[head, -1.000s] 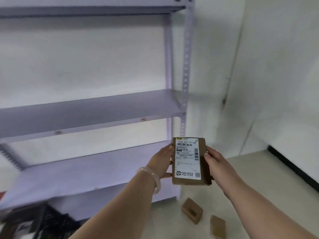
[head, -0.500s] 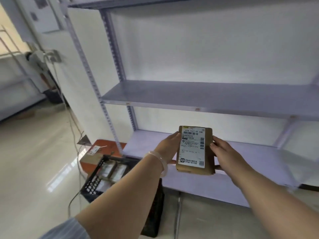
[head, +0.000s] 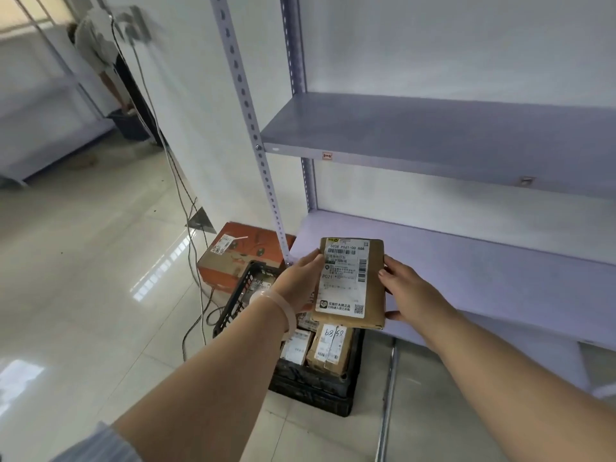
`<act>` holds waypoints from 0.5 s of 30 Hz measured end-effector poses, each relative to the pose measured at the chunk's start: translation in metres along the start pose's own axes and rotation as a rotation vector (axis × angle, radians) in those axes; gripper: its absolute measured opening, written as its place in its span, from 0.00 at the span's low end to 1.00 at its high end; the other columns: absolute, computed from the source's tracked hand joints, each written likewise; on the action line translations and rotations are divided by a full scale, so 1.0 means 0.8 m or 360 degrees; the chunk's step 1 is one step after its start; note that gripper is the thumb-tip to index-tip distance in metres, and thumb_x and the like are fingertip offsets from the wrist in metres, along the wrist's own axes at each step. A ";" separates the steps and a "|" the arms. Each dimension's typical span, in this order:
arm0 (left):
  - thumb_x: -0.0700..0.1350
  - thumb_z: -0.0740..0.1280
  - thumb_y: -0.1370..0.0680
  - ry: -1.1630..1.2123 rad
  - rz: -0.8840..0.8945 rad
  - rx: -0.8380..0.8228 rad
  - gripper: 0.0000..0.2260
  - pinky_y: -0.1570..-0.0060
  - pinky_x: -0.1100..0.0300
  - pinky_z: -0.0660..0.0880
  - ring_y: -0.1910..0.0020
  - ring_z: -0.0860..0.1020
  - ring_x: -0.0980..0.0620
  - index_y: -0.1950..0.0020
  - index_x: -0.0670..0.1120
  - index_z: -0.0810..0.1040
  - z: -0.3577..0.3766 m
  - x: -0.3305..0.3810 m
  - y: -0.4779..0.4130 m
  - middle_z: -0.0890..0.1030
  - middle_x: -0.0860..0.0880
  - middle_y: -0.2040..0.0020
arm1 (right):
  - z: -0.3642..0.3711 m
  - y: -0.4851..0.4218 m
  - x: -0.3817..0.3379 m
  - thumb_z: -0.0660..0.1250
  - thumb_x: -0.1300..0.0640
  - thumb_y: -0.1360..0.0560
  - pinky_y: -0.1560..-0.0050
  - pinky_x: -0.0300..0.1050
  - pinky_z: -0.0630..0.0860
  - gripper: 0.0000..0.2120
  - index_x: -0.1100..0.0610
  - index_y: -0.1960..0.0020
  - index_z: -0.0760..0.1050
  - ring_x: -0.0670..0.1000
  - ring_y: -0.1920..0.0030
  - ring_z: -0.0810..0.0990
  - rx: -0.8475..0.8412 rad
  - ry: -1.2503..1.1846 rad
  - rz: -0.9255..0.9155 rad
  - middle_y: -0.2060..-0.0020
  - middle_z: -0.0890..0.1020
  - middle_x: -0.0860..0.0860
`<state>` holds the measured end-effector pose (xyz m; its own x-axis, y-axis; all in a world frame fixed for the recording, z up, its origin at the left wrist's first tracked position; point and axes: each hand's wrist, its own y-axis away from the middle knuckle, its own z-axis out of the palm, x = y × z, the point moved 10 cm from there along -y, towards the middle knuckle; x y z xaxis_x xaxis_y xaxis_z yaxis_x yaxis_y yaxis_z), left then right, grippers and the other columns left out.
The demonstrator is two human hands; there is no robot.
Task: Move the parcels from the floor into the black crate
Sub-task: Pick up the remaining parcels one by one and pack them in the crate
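Note:
A flat brown parcel (head: pixel 370 288) with a white shipping label is held upright in front of me, above the black crate (head: pixel 313 391). My left hand (head: pixel 300 281) grips its left edge and my right hand (head: pixel 411 295) grips its right edge. The black crate stands on the floor below the lowest shelf and holds several brown labelled parcels (head: pixel 330 348). My left forearm hides part of the crate's left side.
A grey metal shelf rack (head: pixel 433 128) rises at the right, its upright post (head: pixel 253 141) just beyond the crate. An orange carton (head: pixel 233 258) sits behind the crate. Cables (head: pixel 190 208) trail over the tiled floor. A person (head: pixel 100 48) stands far left.
My view has swung left from the rack's right end to its left end. The parcel stays in both hands and now hangs over the black crate, which has come into full view.

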<state>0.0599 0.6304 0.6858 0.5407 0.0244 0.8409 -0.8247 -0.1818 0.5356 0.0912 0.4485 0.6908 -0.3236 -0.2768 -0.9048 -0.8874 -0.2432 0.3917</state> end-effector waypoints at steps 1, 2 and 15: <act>0.52 0.56 0.19 0.0021 -0.0054 0.0006 0.18 0.42 0.43 0.76 0.43 0.77 0.46 0.29 0.56 0.67 -0.005 -0.012 -0.009 0.78 0.47 0.41 | 0.009 -0.012 0.011 0.58 0.49 0.21 0.55 0.45 0.78 0.20 0.41 0.29 0.63 0.40 0.54 0.75 -0.0017 -0.0003 0.0043 0.50 0.75 0.37; 0.52 0.56 0.19 0.0055 -0.0120 0.0005 0.18 0.42 0.44 0.77 0.44 0.77 0.47 0.29 0.57 0.67 -0.009 -0.026 -0.017 0.79 0.48 0.42 | 0.018 -0.022 0.024 0.58 0.49 0.21 0.59 0.43 0.77 0.20 0.40 0.29 0.64 0.39 0.56 0.75 -0.0040 -0.0008 0.0092 0.53 0.75 0.35; 0.51 0.58 0.20 0.0073 -0.0547 -0.0107 0.21 0.46 0.44 0.79 0.47 0.80 0.48 0.27 0.57 0.64 -0.075 -0.163 -0.142 0.80 0.48 0.46 | 0.122 -0.125 0.145 0.59 0.47 0.21 0.44 0.50 0.73 0.23 0.40 0.28 0.61 0.47 0.52 0.76 -0.0035 0.0103 0.0546 0.44 0.78 0.47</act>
<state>0.0730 0.7071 0.5202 0.7820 0.1173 0.6122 -0.6055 -0.0900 0.7907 0.1104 0.5314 0.5301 -0.5795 -0.4039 -0.7078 -0.7232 -0.1455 0.6751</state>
